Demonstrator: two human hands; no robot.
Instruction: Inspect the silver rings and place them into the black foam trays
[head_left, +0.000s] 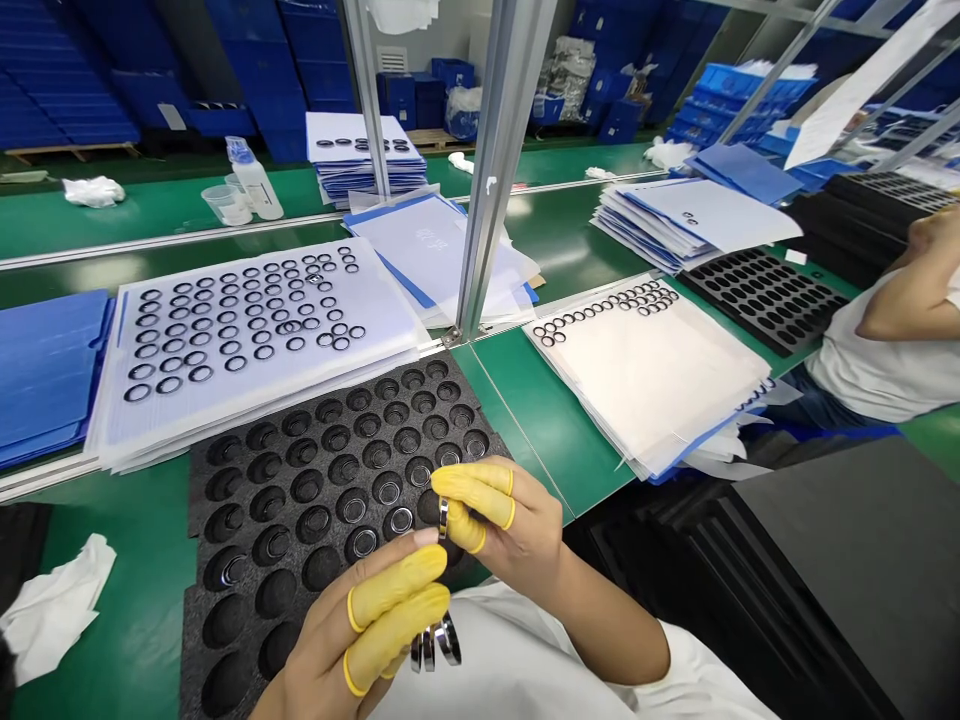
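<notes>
My right hand point(504, 520), with yellow finger cots, pinches one small metal ring point(443, 517) upright between thumb and fingers. My left hand point(360, 630), also in yellow cots, is curled around a few more metal rings point(435, 643) held low against my white sleeve. Both hands hover over the near right part of a black foam tray point(225, 520) with round pockets; several pockets near the right hand hold rings, others are bare. Behind the tray lies a white sheet point(382, 310) covered with several rows of loose dark rings point(240, 320).
A second stack of white sheets point(660, 380) with a row of rings lies right of an aluminium post point(495, 170). Another person in a white shirt point(892, 340) sits at the right by a black tray point(765, 295). A white cloth point(52, 605) lies at left; blue sheets point(45, 370) beyond.
</notes>
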